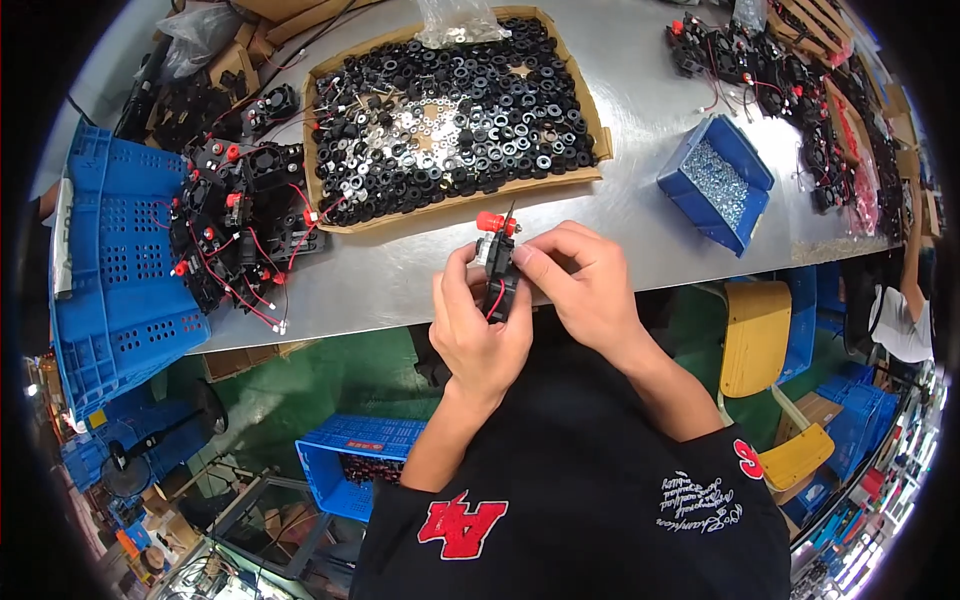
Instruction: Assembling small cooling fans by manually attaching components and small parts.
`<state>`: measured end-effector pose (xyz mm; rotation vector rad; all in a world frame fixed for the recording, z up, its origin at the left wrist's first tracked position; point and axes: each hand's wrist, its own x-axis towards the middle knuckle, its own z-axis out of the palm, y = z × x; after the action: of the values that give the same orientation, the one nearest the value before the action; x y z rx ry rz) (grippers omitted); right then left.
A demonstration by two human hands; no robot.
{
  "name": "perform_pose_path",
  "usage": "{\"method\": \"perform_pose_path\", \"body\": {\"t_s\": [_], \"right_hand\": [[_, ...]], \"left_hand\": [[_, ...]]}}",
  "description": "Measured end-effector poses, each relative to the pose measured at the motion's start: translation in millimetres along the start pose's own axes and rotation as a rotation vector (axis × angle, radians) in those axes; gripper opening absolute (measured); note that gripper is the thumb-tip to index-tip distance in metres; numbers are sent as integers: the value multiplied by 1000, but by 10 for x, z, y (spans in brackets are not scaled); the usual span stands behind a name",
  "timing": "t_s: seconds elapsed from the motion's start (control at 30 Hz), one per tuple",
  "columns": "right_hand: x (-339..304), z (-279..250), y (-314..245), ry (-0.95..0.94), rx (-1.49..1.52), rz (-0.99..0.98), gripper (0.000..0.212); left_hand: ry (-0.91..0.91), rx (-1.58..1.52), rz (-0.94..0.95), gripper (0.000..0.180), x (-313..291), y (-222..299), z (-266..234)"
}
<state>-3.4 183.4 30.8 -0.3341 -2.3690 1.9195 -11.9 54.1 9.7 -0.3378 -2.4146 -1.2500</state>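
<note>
Above the bench's front edge, my left hand (472, 335) is closed round a small black motor-like assembly (500, 262), its thumb and fingers on either side of the lower body. The assembly stands upright, with red cylindrical knobs (491, 222) near its top and a red wire on its lower part. At its right side, my right hand (590, 285) has thumb and forefinger pinched together, touching or almost touching the black body. Anything small between those fingertips is hidden. A thin dark tip sticks up above the knobs.
A shallow cardboard tray (465, 190) of black rings and metal washers lies ahead. Similar wired black assemblies (245, 215) pile at left, beside a blue crate (125, 250); more assemblies lie far right. A blue bin (745, 215) holds small metal fasteners. A yellow chair (755, 335) stands right.
</note>
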Motion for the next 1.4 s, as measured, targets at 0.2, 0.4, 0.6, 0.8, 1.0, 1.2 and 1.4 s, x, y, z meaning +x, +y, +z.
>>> {"method": "perform_pose_path", "body": {"t_s": [0.2, 0.4, 0.6, 0.8, 1.0, 1.2, 1.4], "right_hand": [[-11, -6, 24, 24, -152, -160, 14], [10, -106, 24, -51, 54, 25, 15], [95, -214, -40, -103, -14, 39, 14], [107, -180, -45, -105, -152, -23, 15], [138, -96, 86, -87, -154, -158, 27], [9, -69, 74, -70, 271, 127, 30], [-64, -125, 45, -29, -23, -175, 25]], "left_hand": [[-9, -29, -13, 49, -12, 5, 7], [-69, -88, -85, 50, -41, 21, 3], [-72, -38, -38, 49, -23, 35, 39], [-38, 18, -3, 48, -8, 16, 61], [-41, -37, -38, 50, -8, -8, 71], [-45, -39, -24, 51, 10, 38, 64], [-37, -29, -38, 51, 29, 48, 60]]}}
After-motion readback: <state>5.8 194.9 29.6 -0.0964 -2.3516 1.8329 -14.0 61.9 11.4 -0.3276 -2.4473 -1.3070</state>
